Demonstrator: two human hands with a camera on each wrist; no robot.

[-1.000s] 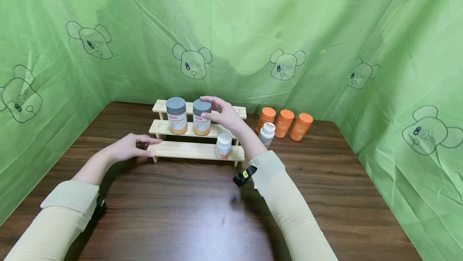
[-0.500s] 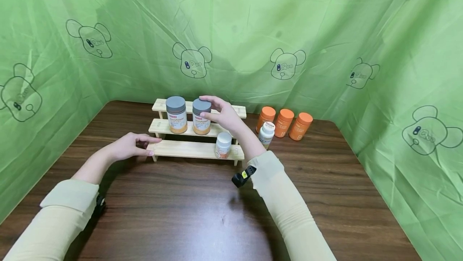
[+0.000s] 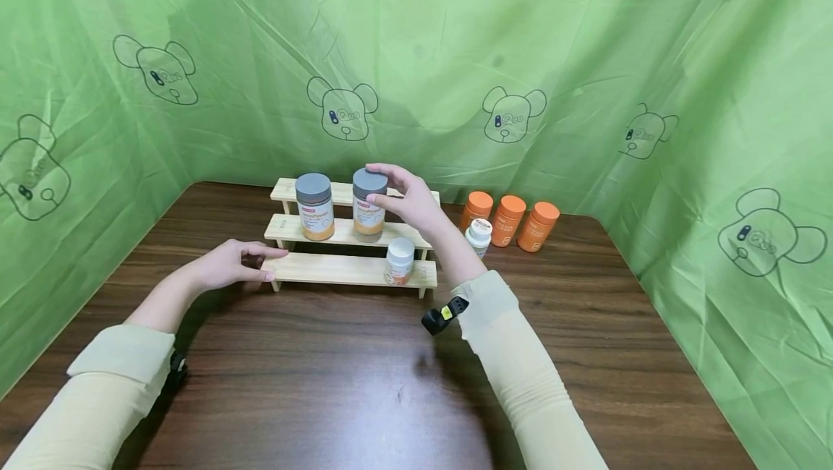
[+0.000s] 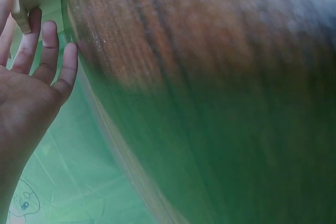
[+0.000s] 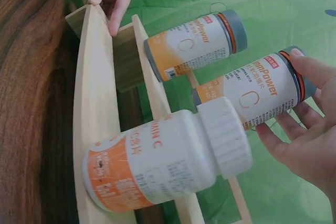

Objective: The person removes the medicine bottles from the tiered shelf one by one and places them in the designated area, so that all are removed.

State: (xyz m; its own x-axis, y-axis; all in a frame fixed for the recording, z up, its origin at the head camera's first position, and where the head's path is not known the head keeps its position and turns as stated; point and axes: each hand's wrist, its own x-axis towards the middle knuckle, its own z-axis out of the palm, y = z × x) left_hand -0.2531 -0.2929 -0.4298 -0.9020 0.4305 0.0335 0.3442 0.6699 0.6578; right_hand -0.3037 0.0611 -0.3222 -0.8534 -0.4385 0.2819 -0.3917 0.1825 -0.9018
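Observation:
In the head view my right hand grips a grey-lidded vitamin bottle by its lid and upper side, over the middle step of a pale wooden three-step rack. A second grey-lidded vitamin bottle stands upright on that step, to the left of it and apart. On the front step, at the right, is a white vitamin C bottle, large and close in the right wrist view. My left hand holds the left end of the front step between thumb and fingers.
Several more bottles stand on the dark wood table right of the rack: three orange bottles and a small white bottle before them. A green cloth with bear drawings hangs round the table's back and sides.
My right hand has moved the grey-lidded bottle a little up and to the right, widening the gap to the other one. The left hand keeps its place on the rack.

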